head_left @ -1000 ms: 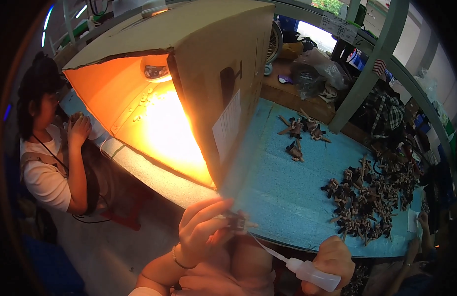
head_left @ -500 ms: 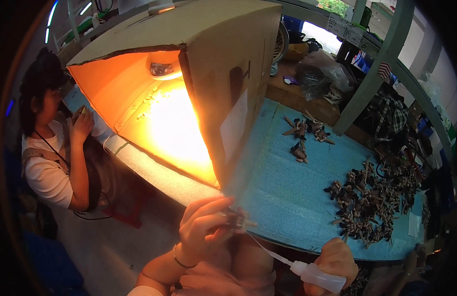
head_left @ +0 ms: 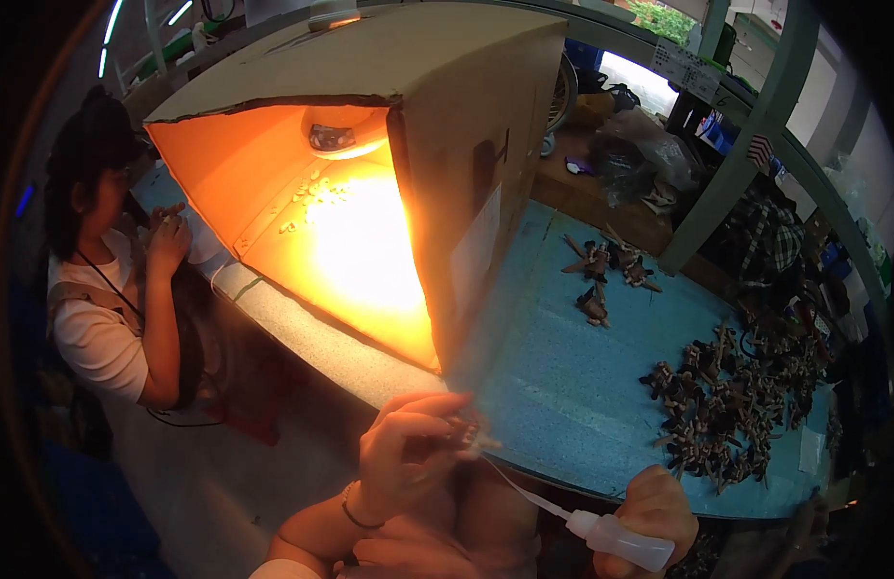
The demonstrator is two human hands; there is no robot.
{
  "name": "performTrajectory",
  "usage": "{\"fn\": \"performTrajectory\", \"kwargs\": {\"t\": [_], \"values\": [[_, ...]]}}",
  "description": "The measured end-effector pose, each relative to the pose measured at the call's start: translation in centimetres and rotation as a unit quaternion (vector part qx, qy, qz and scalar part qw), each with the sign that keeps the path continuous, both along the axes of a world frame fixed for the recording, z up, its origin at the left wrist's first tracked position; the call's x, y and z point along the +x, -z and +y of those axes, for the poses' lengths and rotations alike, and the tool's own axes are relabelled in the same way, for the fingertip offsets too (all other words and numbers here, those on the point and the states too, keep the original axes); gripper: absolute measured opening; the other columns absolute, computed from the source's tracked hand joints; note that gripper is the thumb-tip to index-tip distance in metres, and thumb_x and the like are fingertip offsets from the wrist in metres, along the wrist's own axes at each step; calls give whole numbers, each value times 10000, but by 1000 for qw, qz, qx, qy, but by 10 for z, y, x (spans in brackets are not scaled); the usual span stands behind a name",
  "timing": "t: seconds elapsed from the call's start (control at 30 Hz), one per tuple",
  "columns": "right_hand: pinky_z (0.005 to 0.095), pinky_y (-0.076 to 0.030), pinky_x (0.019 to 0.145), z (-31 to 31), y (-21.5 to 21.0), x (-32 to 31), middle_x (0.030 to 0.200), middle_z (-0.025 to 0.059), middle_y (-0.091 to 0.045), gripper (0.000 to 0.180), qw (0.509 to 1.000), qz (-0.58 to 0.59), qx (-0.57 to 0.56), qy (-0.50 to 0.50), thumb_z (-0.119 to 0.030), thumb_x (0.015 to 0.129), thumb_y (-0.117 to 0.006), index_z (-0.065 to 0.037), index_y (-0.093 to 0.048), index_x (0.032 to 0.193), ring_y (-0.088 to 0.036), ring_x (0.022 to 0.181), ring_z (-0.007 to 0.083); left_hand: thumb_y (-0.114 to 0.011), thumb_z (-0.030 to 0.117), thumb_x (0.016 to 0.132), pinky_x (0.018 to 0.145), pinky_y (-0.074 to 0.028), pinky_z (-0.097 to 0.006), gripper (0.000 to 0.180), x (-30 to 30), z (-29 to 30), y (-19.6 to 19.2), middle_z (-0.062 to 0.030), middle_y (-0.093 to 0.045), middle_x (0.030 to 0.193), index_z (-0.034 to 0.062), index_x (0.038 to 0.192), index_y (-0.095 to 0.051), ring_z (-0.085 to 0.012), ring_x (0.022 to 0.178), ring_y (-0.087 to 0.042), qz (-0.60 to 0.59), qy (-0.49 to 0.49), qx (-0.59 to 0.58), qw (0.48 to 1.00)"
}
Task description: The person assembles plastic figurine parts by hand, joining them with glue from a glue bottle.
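Observation:
Near the table's front edge, my left hand (head_left: pixel 408 449) pinches a small brown and tan figurine (head_left: pixel 469 431) between thumb and fingers. My right hand (head_left: pixel 655 516), lower right, is wrapped round a white squeeze bottle (head_left: pixel 621 542). From the bottle a long thin nozzle reaches up and left, its tip close beside the figurine; whether they touch I cannot tell. Similar figurines lie in a large pile (head_left: pixel 732 405) on the blue tabletop (head_left: pixel 553 376) at the right. A few more figurines (head_left: pixel 594 304) lie farther back, next to the cardboard box.
A big cardboard box (head_left: pixel 486 96), open toward the front left, stands on the table with a glowing lamp (head_left: pixel 333 138) inside. Small pieces lie on its floor. At the left a co-worker (head_left: pixel 104 289) sits with raised hands. A green metal post (head_left: pixel 732 154) rises behind the table.
My left hand has turned the figurine slightly and shifted a little right. The right hand and bottle barely moved. The co-worker's hands have changed position, and the whole view has shifted slightly.

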State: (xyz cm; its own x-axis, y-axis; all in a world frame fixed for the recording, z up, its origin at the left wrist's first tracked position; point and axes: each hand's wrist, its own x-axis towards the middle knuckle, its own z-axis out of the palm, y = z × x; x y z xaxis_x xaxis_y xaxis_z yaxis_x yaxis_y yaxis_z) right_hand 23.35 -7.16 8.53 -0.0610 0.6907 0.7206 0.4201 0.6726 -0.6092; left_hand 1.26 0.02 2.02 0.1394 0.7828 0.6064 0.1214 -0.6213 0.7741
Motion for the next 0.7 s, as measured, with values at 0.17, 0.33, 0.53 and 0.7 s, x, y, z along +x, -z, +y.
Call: {"fn": "performTrajectory", "kwargs": {"t": [0.17,0.33,0.53,0.7], "values": [[318,-396,494,2,1,-5,585,44,-526,454,1000,8,-6,-6,-473,707,-699,-53,-526,702,-502,511,219,-711,49,728,808,-470,-326,338,-6,-1,1,-204,-590,1063,53,926,-437,-239,984,-564,-66,36,-49,996],[320,-398,497,10,-3,-18,585,48,-515,468,999,42,17,-19,-485,698,-700,-53,-524,731,-494,509,214,-698,28,734,821,-466,-334,325,-11,-4,0,-211,-592,1054,54,927,-438,-239,979,-569,-93,37,-76,992],[329,-402,501,16,3,-26,584,49,-511,488,1000,15,10,-9,-509,706,-682,-49,-519,740,-486,504,213,-690,33,746,827,-463,-337,311,-21,-4,2,-214,-597,1042,55,929,-439,-238,976,-574,-106,35,-83,990],[332,-399,497,19,4,-30,585,56,-521,505,1000,-5,6,-27,-526,703,-676,-46,-520,734,-485,496,215,-687,45,756,831,-463,-332,304,-26,-2,4,-214,-599,1042,55,935,-441,-229,955,-583,-118,39,-77,989]]}}
